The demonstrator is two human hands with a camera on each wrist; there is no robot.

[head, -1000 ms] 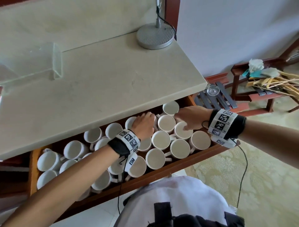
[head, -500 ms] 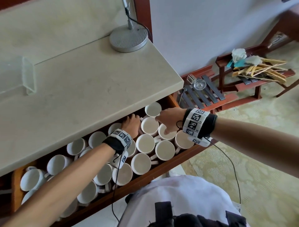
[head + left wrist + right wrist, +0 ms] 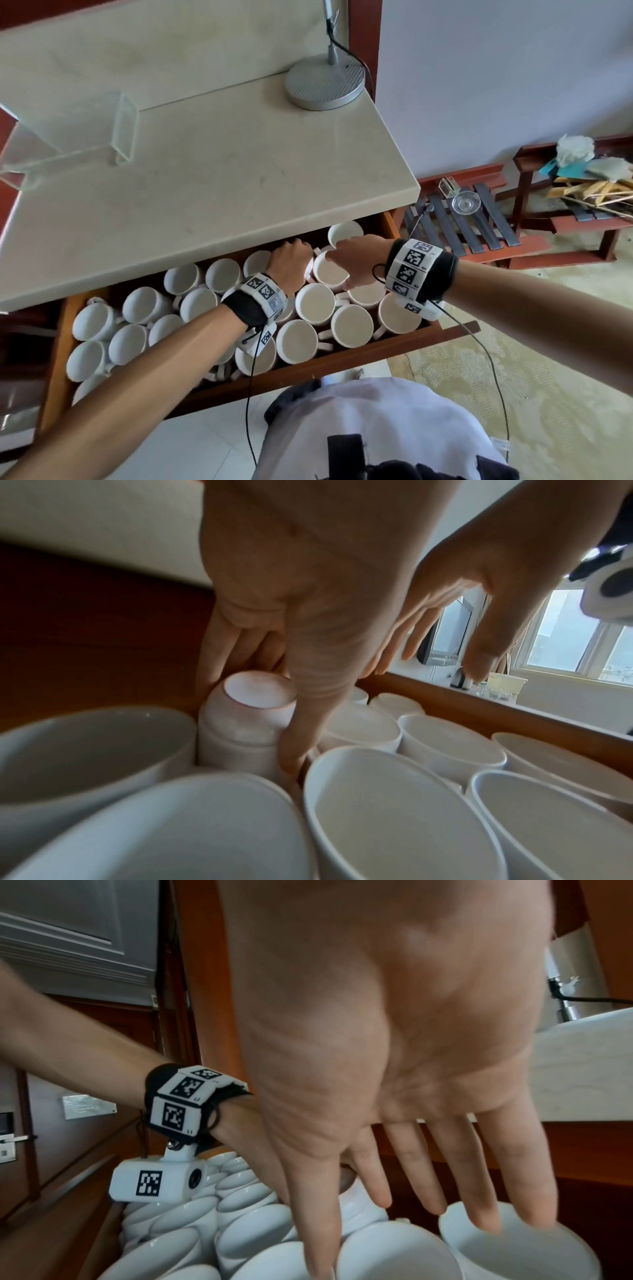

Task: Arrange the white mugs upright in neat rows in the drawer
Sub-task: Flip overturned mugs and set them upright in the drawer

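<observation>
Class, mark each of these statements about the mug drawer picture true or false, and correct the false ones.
1. The left hand holds an upside-down mug. True.
2. The right hand is curled into a fist around a mug handle. False: its fingers are straight, reaching over the open mugs.
3. The drawer is pulled out from under a pale countertop. True.
4. A lamp base stands inside the drawer. False: it stands on the countertop.
5. Most mugs in the drawer sit mouth up. True.
</observation>
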